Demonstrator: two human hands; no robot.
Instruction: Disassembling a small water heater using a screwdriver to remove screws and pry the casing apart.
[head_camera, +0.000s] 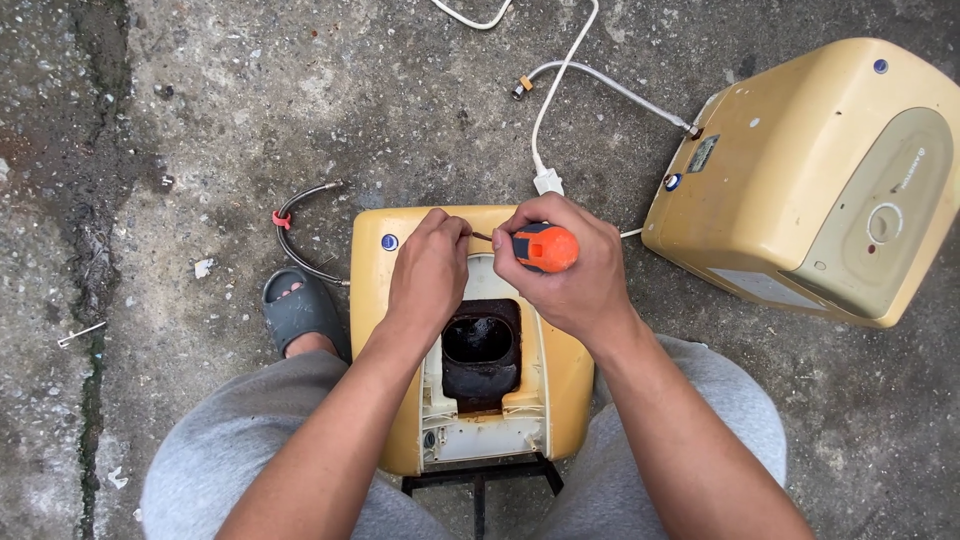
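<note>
Screwdriver (535, 246): orange handle, wrapped in your right hand (570, 268), fingers closed tight around it. Its long axis runs nearly level, tip pointing left toward your left hand (430, 272). Only a short bit of the thin dark shaft (482, 237) shows between the two hands. Your left fingers are pinched shut at the shaft's tip end, right at the upper edge of the opening; whether they hold a screw or just steady the tip, cannot tell, it's hidden under the fingertips. So the tool sits in the right hand, and the left hand is nearer the working point.

Both hands are over a small yellowed water heater (372, 300) lying open side up between your knees, on what looks like a black stand (480, 474). Its cover is off: a white inner panel (480, 435) with a dark, rusty round port (480, 345) in the middle, just below your hands. A blue cap (389, 242) sits on the heater's top left corner, just left of the left hand.

A white power cord (560, 90) leads up from a plug (547, 182) just above the right hand. A second yellow water heater (820, 180), cover on, lies well apart to the right, with a braided hose (600, 85) attached. Another flexible hose (295, 235) curls on the concrete floor (200, 120) to the left, near your grey sandal (298, 310).
</note>
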